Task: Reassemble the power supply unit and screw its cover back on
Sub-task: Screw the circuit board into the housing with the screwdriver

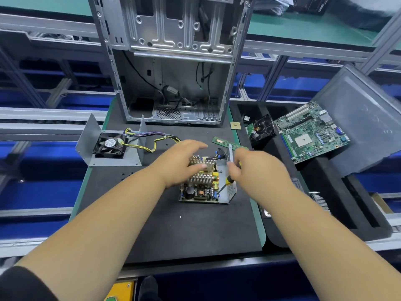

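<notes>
The open power supply base (227,195) lies mid-mat, its circuit board (199,192) with finned heatsinks exposed. My left hand (182,161) rests on top of the board's far half, fingers spread over the heatsinks. My right hand (251,168) grips a yellow-and-black screwdriver (226,182), its tip pointing down at the board's near right corner. The grey cover (91,140) with the black fan (109,145) sits apart at the left, joined to the unit by a yellow and black cable bundle (152,142).
An empty PC case (173,61) stands at the back of the black mat (173,231). A RAM stick (225,143) and a CPU (235,126) lie beside it. At right, a foam tray (325,192) holds a hard drive (261,129) and a motherboard (312,131).
</notes>
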`<state>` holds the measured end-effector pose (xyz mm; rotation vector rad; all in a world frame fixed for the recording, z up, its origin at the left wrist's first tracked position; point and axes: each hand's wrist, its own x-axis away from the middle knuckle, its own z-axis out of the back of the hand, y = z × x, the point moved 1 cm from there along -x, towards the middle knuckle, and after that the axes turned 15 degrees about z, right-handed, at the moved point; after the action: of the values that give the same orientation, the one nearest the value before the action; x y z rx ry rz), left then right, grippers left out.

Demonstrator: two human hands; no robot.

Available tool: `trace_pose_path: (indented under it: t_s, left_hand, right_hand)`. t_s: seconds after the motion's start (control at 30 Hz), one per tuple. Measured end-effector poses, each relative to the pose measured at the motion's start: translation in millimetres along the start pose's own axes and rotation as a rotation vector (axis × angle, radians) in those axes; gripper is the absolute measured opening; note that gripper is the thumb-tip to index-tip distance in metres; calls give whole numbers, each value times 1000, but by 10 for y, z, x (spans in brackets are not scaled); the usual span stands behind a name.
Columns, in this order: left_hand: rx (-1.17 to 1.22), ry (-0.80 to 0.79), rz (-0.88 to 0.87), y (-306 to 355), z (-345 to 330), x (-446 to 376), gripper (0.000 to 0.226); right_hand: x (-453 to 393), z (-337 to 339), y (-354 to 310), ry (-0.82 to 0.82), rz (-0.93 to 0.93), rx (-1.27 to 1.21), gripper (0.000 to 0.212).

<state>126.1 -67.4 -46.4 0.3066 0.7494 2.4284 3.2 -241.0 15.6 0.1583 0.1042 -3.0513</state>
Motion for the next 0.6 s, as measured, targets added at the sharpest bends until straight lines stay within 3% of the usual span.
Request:
trace_pose_path:
  t_s: [0.2,0.33,0.6]
  left_hand:
    - [184,198,119,-215,455,276,26]
    - [427,274,291,-388,644,450,20]
    - [581,368,440,-754,830,762,18]
  right_hand:
    - [-163,387,34,277,-3,-99,26]
    - [-290,437,-108,419,14,-319,18]
    - [-588,170,-559,366,12,-771,16]
